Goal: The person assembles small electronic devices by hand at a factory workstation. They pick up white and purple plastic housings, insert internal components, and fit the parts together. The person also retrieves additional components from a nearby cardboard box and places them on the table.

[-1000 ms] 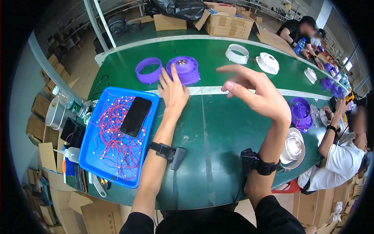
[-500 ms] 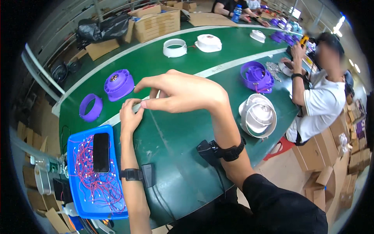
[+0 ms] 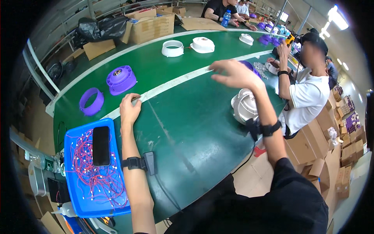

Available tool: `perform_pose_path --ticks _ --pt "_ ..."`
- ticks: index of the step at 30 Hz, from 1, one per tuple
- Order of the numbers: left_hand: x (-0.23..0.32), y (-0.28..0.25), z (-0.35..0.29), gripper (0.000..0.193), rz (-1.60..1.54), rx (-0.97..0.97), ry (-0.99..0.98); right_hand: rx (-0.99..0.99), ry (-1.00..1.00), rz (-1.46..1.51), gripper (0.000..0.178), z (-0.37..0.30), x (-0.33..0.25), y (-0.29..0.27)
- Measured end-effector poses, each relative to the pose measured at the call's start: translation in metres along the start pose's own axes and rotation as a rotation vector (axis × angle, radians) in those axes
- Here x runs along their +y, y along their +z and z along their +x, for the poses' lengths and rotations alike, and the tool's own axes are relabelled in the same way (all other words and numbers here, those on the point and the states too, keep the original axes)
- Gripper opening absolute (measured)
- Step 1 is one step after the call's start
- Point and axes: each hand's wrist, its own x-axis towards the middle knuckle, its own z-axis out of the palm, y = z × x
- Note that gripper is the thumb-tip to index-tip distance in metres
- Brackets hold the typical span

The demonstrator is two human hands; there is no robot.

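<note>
My left hand [image 3: 130, 108] rests at the white strip [image 3: 175, 83] along the bench, thumb and fingers a little apart, nothing visible in it. Beyond it, on the green belt, sit a purple round housing [image 3: 121, 80] and a purple ring [image 3: 92, 102]. My right hand [image 3: 237, 74], somewhat blurred, is raised over the bench with fingers stretched and holds nothing I can see. It partly covers another purple housing [image 3: 249, 65]. Below my right wrist stands a white ring with white parts in it [image 3: 244, 104], partly hidden by my forearm.
A blue tray [image 3: 73, 201] by my left forearm holds red wires and a black phone [image 3: 101, 146]. On the belt are a white ring [image 3: 172, 49] and white housings [image 3: 202, 45]. A co-worker [image 3: 307, 85] sits at the right, near cardboard boxes [image 3: 307, 134].
My right hand has swung right, away from my left hand, toward the white and purple parts. My left hand stays by the strip. The view has shifted slightly.
</note>
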Motion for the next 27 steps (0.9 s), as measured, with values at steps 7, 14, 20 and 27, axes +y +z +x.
perform_pose_path --ticks 7,14,20,27 --pt "0.002 0.005 0.003 0.018 -0.058 -0.002 -0.014 -0.114 0.414 -0.423 0.036 -0.043 0.15 0.002" --pt "0.0 0.001 0.002 0.018 -0.053 0.002 -0.018 0.095 0.564 -0.578 0.027 -0.066 0.193 0.004" --pt "-0.005 0.005 0.004 0.018 -0.07 0.0 -0.018 0.285 0.521 -0.462 0.034 -0.073 0.234 -0.003" --pt "-0.005 0.002 0.004 0.018 -0.068 -0.008 -0.032 0.301 0.585 -0.565 0.059 -0.09 0.255 0.015"
